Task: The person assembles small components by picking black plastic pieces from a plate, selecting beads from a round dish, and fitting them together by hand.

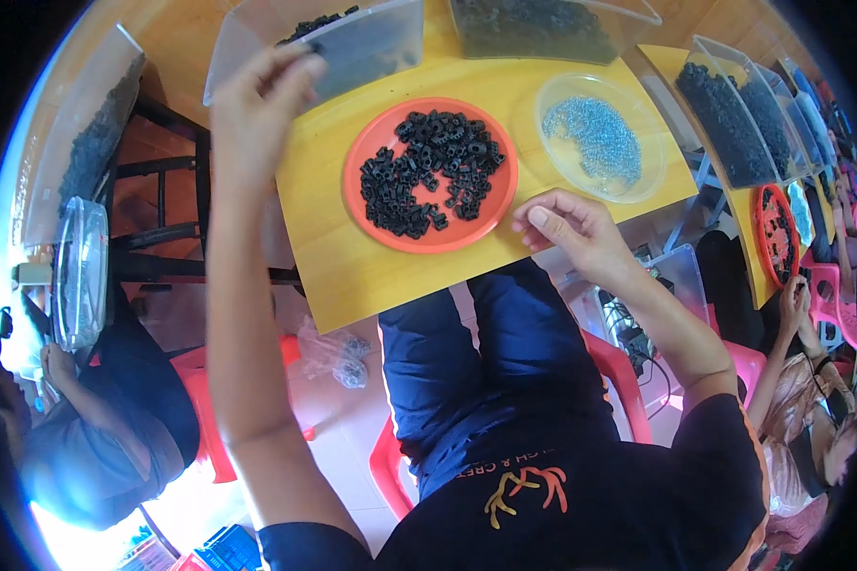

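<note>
Pinch likely light, stiff black plastic parts (471, 143) on the red plate (481, 226) sidewise, left grip (259, 107) and right grip (578, 228) half-curled, contents unclear.

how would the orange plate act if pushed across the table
The orange plate looks like rigid plastic, so it should slide without bending. Broad and low, it seems unlikely to tip. The loosely heaped small black parts would probably shift.
</note>
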Demonstrator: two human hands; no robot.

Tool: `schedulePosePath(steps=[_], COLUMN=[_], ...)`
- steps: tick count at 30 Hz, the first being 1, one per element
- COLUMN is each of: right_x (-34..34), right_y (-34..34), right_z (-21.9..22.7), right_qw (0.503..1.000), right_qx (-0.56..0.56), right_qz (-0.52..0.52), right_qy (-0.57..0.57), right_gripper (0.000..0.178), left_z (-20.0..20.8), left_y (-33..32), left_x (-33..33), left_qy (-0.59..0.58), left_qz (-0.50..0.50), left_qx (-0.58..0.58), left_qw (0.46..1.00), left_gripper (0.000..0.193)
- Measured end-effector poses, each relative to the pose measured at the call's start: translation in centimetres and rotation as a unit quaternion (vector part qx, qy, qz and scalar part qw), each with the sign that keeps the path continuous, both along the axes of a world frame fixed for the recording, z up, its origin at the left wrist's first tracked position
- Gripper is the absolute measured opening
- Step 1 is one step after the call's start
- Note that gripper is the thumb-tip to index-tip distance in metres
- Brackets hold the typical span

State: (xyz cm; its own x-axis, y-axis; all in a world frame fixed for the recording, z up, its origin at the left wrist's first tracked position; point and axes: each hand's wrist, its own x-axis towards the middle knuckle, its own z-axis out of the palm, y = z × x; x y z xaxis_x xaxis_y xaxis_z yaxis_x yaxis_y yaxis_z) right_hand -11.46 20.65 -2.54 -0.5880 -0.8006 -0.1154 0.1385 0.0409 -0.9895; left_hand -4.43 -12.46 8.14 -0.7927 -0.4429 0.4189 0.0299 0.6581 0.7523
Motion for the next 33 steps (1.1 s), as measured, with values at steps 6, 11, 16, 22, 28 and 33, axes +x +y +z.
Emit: schedulePosePath(steps=[6, 11, 16, 22, 28, 33], right_x=[-0.8, -0.9, -0.8, -0.7, -4.3, -10.0], right_y=[0.4, 0.5, 0.0, 0.9, 3.6, 4.0], right_z=[-1.4, -1.8, -1.7, -1.3, 3.1, 2.7], right_qw=[1.000, 1.000, 1.000, 0.999, 0.989, 0.917], right_qx=[0.010, 0.016, 0.015, -0.012, 0.031, 0.125], right_qz=[0.008, 0.014, 0.020, 0.018, -0.073, -0.120], right_qy=[-0.007, 0.014, 0.012, 0.041, 0.124, 0.359], right_gripper=[0.027, 0.025, 0.024, 0.022, 0.022, 0.019], left_z=[3.5, -0.6, -7.1, -10.0, -8.3, -7.8], left_y=[-8.0, -2.4, 4.5, 6.7, 6.2, 6.5], left_x=[-6.1, -5.1, -1.6, -2.7, -3.2, -3.9], left_qy=[0.067, -0.055, -0.119, -0.067, -0.140, -0.173], left_qz=[0.084, -0.102, -0.157, -0.114, -0.136, -0.136], left_qx=[-0.165, -0.160, -0.139, -0.256, -0.288, -0.295], left_qw=[0.980, 0.980, 0.970, 0.958, 0.937, 0.930], left_gripper=[0.038, 0.023, 0.016, 0.020, 0.024, 0.018])
